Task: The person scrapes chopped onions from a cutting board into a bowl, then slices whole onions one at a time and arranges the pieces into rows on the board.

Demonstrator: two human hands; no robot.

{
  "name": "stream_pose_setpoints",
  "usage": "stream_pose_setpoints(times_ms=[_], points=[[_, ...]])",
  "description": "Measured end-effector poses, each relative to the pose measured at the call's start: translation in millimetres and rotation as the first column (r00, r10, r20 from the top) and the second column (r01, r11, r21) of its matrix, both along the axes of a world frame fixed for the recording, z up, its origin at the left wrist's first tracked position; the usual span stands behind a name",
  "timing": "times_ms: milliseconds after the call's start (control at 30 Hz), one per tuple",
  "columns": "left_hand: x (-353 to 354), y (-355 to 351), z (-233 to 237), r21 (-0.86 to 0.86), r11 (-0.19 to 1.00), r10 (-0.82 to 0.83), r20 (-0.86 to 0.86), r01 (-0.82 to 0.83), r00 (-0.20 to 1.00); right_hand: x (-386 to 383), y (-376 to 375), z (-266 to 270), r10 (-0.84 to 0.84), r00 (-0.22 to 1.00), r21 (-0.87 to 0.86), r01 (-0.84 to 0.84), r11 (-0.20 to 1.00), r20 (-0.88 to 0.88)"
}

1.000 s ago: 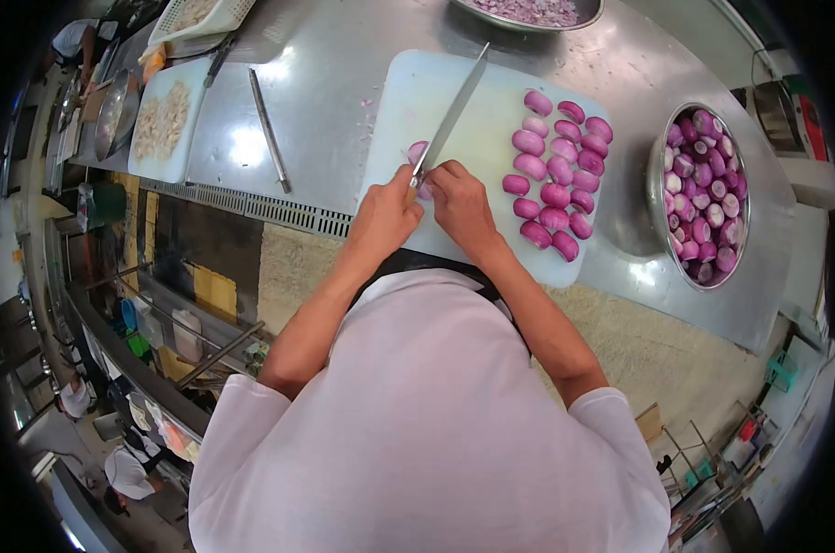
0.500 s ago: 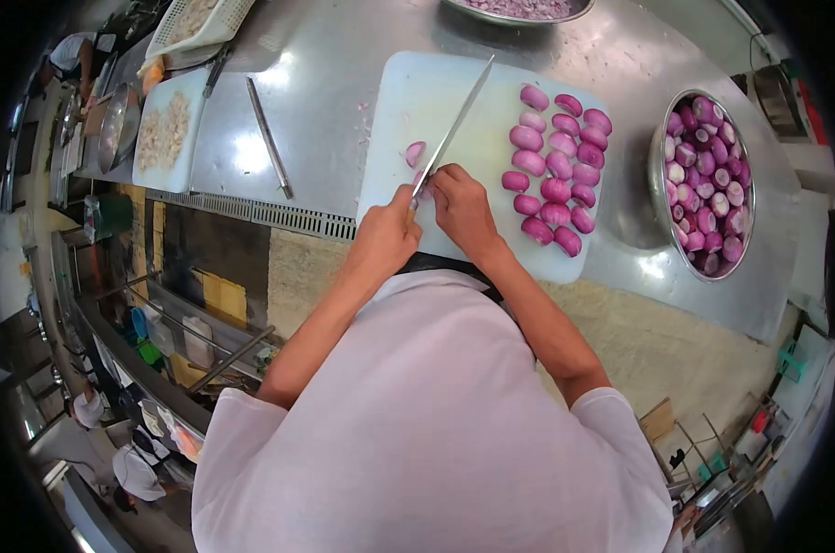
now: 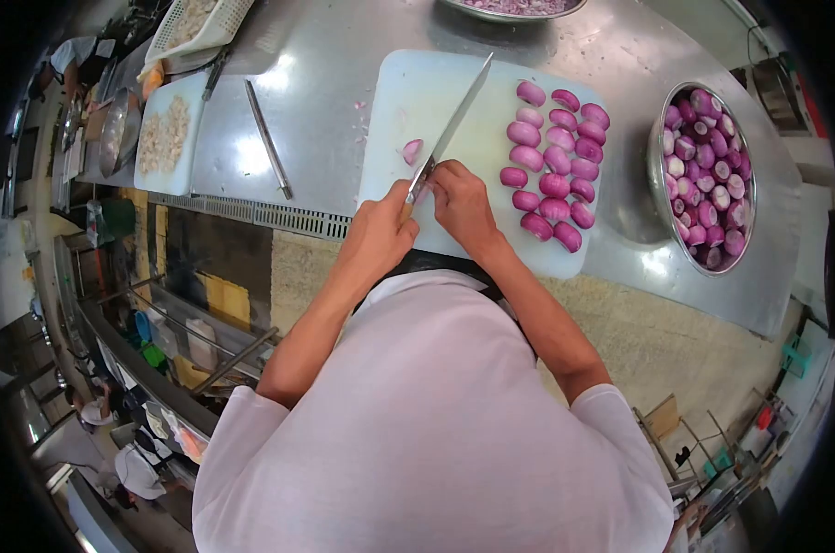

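My left hand (image 3: 378, 232) is closed around the handle of a kitchen knife (image 3: 454, 120), whose blade points up and away over the white cutting board (image 3: 394, 101). My right hand (image 3: 464, 207) is close beside the blade's base, fingers pinched on a piece of red onion that they and the blade largely hide. Just left of the blade lies a small onion piece (image 3: 413, 151). Right of my right hand, peeled red onion halves (image 3: 556, 185) sit in rows on the board.
A steel bowl of peeled red onions (image 3: 710, 189) stands at right, a bowl of chopped onion (image 3: 519, 9) at the far edge. Leftward are a metal rod (image 3: 269, 138), a second board (image 3: 196, 129) with pale chopped pieces and a white basket (image 3: 224, 23). Other people (image 3: 139, 472) are at far left.
The knife blade has turned so more of its flat side shows. Both hands stay in nearly the same place, and the onion halves lie as before.
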State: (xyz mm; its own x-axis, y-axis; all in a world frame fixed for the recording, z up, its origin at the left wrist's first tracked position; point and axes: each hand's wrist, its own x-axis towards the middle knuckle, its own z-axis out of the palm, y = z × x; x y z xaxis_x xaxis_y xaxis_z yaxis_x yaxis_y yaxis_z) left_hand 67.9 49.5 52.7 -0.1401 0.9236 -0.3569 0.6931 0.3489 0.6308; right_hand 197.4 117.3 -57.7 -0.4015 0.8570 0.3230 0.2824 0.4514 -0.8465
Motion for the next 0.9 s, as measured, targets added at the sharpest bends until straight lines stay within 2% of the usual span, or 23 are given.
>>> stream_pose_setpoints(times_ms=[33,67,100,133,167,267,333,467,633,900], points=[[-0.1,-2.8,4.5,-0.021,1.000,0.003,0.014,-0.003,1.000,-0.4,-0.8,-3.7,-0.001,1.000,-0.003,0.001,1.000,-0.005],[-1.8,-4.9,-11.2,-0.022,1.000,-0.001,0.013,0.002,1.000,-0.3,-1.2,-6.7,-0.002,1.000,-0.007,0.002,1.000,-0.009],[-4.1,-9.9,-41.0,0.071,0.998,-0.002,-0.007,0.002,1.000,0.8,-2.7,-6.7,-0.005,1.000,-0.009,0.005,1.000,-0.009],[-2.2,-8.7,-49.1,0.163,0.987,0.002,-0.024,0.002,1.000,2.6,-5.1,-6.1,0.009,1.000,-0.025,-0.008,1.000,0.018],[-4.0,-8.0,-54.6,0.161,0.987,0.001,-0.021,0.002,1.000,3.8,-6.8,-5.5,0.024,0.999,-0.041,-0.022,0.999,0.047],[-2.6,0.6,-42.3,0.101,0.995,0.007,-0.003,-0.007,1.000,2.7,-12.4,-5.4,0.036,0.999,-0.046,-0.036,0.998,0.004],[-8.6,2.4,-39.1,0.081,0.996,0.021,0.083,-0.028,0.996,2.1,-14.6,-2.8,0.048,0.999,-0.039,-0.047,0.998,0.014],[-11.5,-11.3,-16.4,0.117,0.988,0.087,0.124,-0.101,0.989,9.8,-19.1,0.1,0.033,0.999,-0.063,-0.031,0.998,0.038],[-13.5,-28.2,4.7,0.024,0.996,0.087,0.058,-0.088,0.995,9.1,-22.8,-2.1,0.057,0.998,-0.047,-0.056,0.997,0.013],[-7.6,-40.8,-8.0,-0.018,0.998,0.057,0.008,-0.057,0.998,2.6,-24.1,-4.7,0.085,0.994,-0.048,-0.082,0.995,0.071]])
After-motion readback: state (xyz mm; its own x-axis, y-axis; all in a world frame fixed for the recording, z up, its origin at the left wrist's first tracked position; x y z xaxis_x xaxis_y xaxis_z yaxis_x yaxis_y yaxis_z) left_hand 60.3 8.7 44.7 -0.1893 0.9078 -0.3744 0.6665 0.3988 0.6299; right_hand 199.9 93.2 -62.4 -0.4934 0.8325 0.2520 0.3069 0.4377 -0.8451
